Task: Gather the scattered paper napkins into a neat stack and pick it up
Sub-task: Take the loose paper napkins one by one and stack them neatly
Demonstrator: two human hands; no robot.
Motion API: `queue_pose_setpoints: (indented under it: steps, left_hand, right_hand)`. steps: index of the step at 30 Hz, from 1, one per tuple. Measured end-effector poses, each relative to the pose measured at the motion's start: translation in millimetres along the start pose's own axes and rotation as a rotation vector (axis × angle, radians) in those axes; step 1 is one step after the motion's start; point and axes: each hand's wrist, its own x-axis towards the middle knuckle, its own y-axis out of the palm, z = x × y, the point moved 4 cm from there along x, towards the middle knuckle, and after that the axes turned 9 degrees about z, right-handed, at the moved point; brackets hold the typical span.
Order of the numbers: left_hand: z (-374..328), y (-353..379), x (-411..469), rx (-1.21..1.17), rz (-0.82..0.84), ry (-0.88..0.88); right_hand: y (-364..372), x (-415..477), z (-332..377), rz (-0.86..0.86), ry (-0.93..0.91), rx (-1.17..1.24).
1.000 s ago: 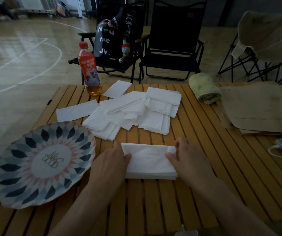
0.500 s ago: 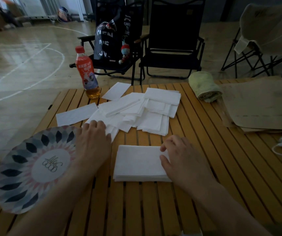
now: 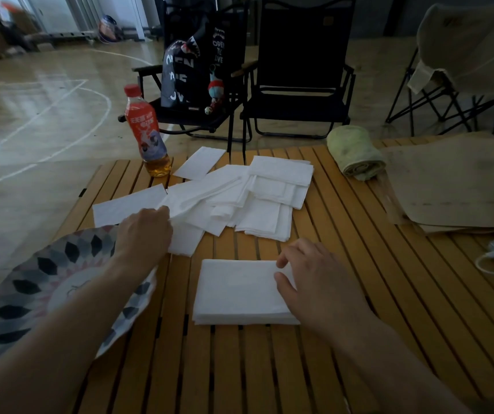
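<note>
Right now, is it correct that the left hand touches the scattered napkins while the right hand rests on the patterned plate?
No: the head view shows the right hand resting on the neat stack; the left hand does touch the scattered napkins.

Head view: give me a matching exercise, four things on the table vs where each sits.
Things:
1. bottle
2. rolled towel
3. plate
4. napkin stack

Places:
a. under the right hand
b. far edge, left of the loose napkins
c. far edge, beside the brown paper
d. overhanging the left edge

Pairs: 1-b, 2-c, 3-d, 4-a.
</note>
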Motion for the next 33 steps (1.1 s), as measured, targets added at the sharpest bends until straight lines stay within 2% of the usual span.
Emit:
queue_pose_setpoints:
  steps: [3,9,13,17,19,21,24,27,29,31,33]
  left_hand:
    - [-0.6,-14.1,-8.9,-0.193,-0.157,-0.028]
    - [-18.6,-44.7,-50.6,-0.395,-0.351,0.127]
    - [-30.9,-45.8,-72.3,-0.437,-0.249,0.238]
    - [-24.8,-33.1,-81.5,-0.526,-0.152,0.157]
    - [-23.9,-34.9,-84.5,-0.553,-0.171,0.105]
    - [-28.9,-47.3,-88.9,-0.634,-0.262,0.120]
    - [-47.0,-70.8,-101.4,-0.746,-0.373,0.233]
    - [-56.3,-81.8,-109.3,-1.030,-0.377,0.240]
    - [-57.7,-80.8,-109.8,-1.338,-0.302,0.179]
    - [-61.4,-74.1,-108.1,-1.627,-0.146,0.138]
    - [-65.5,-63.6,-106.4,-1.712,-0.024,0.080]
  right_hand:
    - [0.4,0.9,0.2,0.005,0.009,0.007]
    - [0.9,2.6,-1.7,0.003,0.020,0.034]
    - [4.0,2.0,-1.2,0.031,0.016,0.029]
    - [6.1,0.6,-1.0,0.046,0.012,0.029]
    - [6.2,0.8,-0.8,0.036,0.007,0.035]
    - [5.6,2.4,-0.2,0.023,0.011,0.068]
    - [0.2,5.2,-3.7,0.006,0.055,0.316]
    - [-11.4,6.8,-9.3,-0.008,0.070,0.652]
    - [-17.2,6.5,-12.1,0.027,0.097,0.881]
    - [-18.4,6.9,-14.1,0.098,0.119,1.093]
    - [-15.0,7.0,-17.3,0.185,0.153,1.223]
